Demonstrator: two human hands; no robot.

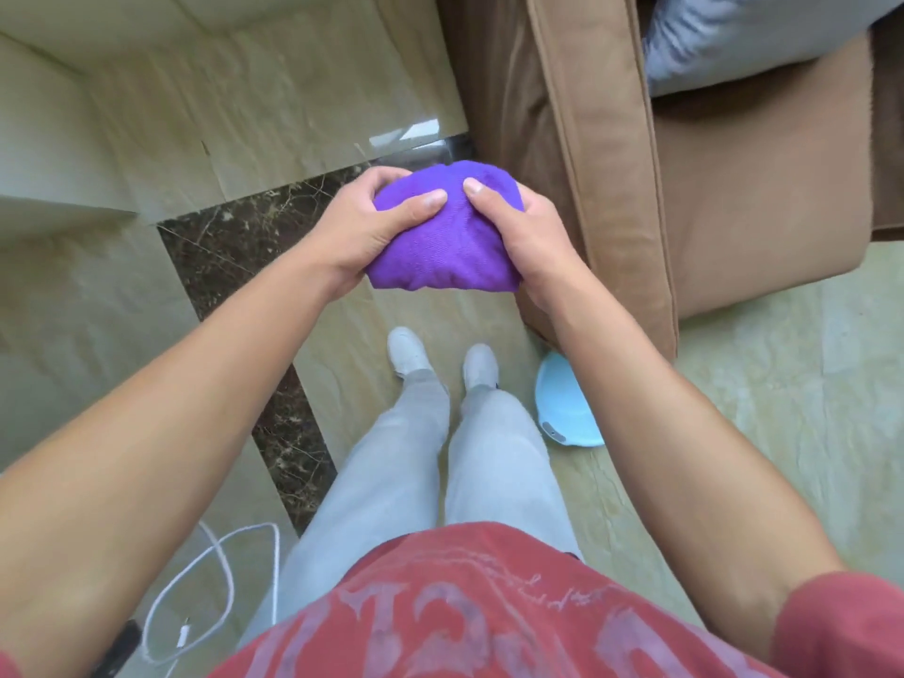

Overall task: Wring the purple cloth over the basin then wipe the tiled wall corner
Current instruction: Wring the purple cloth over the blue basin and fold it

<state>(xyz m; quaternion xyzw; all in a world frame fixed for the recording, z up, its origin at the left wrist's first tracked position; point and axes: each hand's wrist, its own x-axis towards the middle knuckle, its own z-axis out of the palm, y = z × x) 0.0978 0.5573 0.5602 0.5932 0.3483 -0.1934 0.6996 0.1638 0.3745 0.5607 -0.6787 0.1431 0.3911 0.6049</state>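
Purple cloth (442, 232), bunched into a wad, held out in front of you above the floor tiles (342, 115): your left hand (364, 227) and right hand (526, 237) each clamp one side, fingers curled tight, thumbs pressed on top; light-blue basin (567, 408) on floor beside your right shoe (480, 367), brown sofa (709, 198) just right.

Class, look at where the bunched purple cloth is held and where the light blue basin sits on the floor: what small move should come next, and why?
Probably shift the purple cloth, gripped by the left hand and right hand, back and rightward above the blue basin. The cloth now hangs over bare floor tile ahead of the shoes, so wrung water would likely miss the basin.
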